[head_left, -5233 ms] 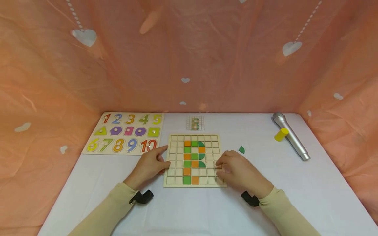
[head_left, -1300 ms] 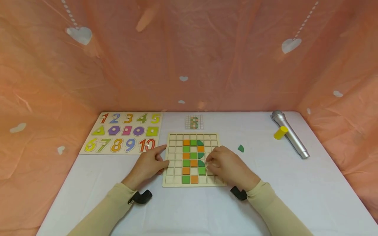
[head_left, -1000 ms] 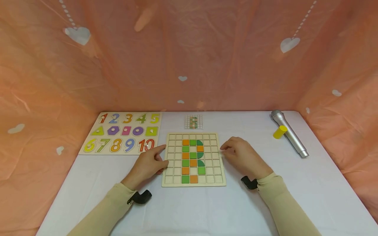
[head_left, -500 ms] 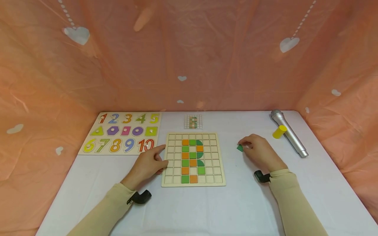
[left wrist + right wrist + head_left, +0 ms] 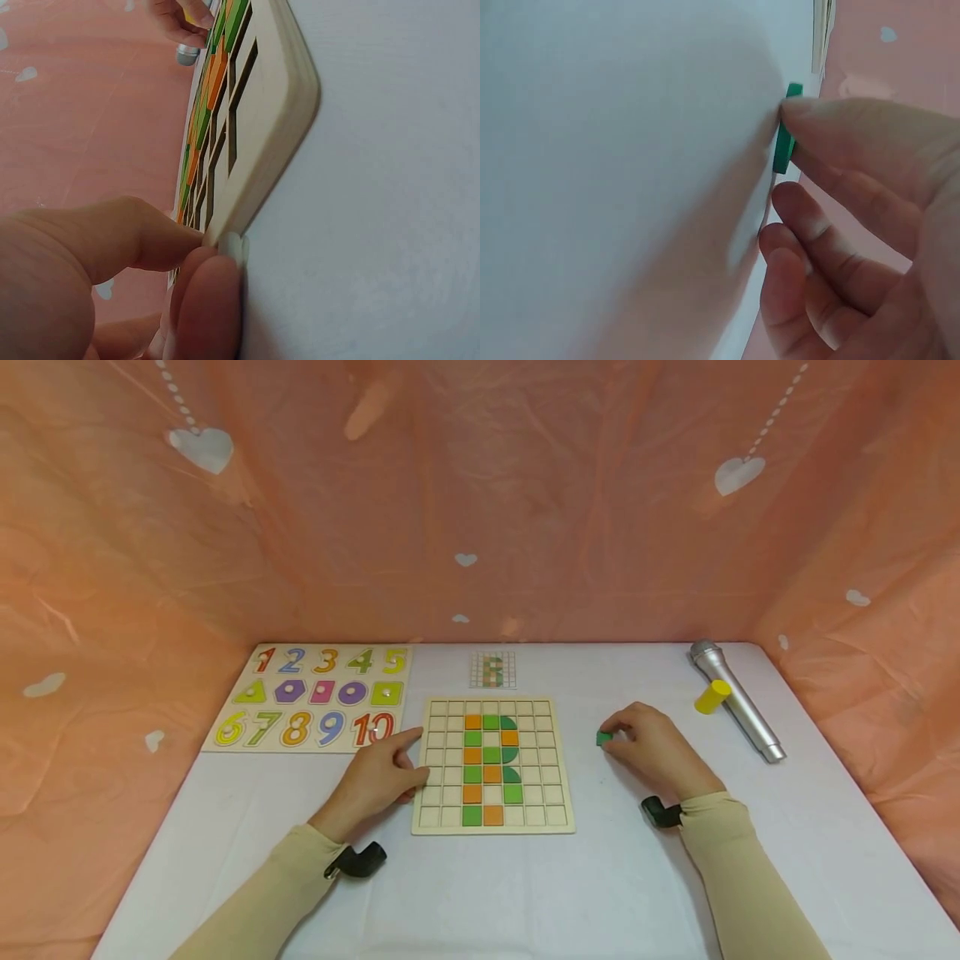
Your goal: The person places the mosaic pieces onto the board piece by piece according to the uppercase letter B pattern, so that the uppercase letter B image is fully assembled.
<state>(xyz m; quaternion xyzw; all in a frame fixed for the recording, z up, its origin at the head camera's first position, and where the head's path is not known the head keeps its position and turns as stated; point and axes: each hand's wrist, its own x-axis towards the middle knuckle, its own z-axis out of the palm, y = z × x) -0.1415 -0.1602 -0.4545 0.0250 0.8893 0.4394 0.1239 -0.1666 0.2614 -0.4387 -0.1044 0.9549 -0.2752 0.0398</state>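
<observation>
A pale wooden grid board lies mid-table, with orange and green tiles set in a letter-like pattern. My left hand holds the board's left edge; in the left wrist view the thumb sits on the edge and a curled finger lies close under it. To the right of the board, my right hand pinches a small dark green quarter-circle tile between thumb and fingers, just over the white tabletop. The fingers partly cover this tile. Its other fingers are curled below, in the right wrist view.
A small card with a printed grid pattern lies behind the board. At left is a number-and-shape peg puzzle. A silver microphone and a yellow cylinder are at the right. An orange curtain surrounds the table.
A light green square was added to the board's lower right of the pattern. My right hand then moved right and picked up the loose dark green tile. My left hand stayed put.
</observation>
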